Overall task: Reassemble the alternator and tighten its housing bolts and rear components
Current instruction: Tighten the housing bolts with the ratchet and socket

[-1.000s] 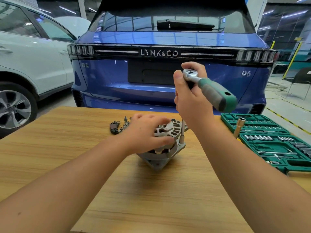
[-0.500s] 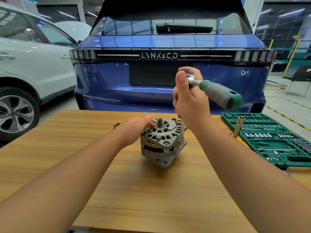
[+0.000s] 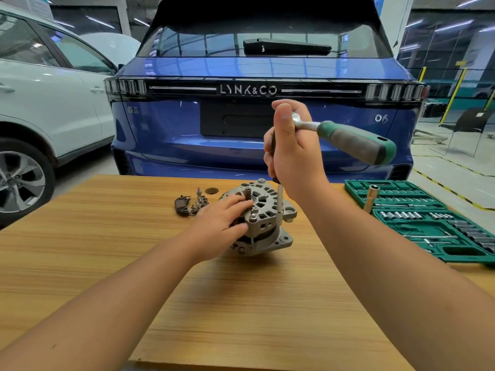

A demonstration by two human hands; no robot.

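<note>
A grey alternator stands on the wooden table, its shaft pointing up. My left hand rests on its left side, fingers curled over the top edge and thumb on the housing. My right hand grips the head end of a ratchet with a green and grey handle that points right. A thin extension bar runs straight down from the ratchet to a housing bolt on the alternator's right side. Loose small rear parts lie just left of the alternator.
An open green socket set case lies at the table's right edge, with a single socket standing upright on it. A blue car is parked right behind the table. A white car stands at the left.
My left hand slid from the alternator's left rim up onto its top and side. The ratchet handle swung slightly to the right. The view drew closer.
</note>
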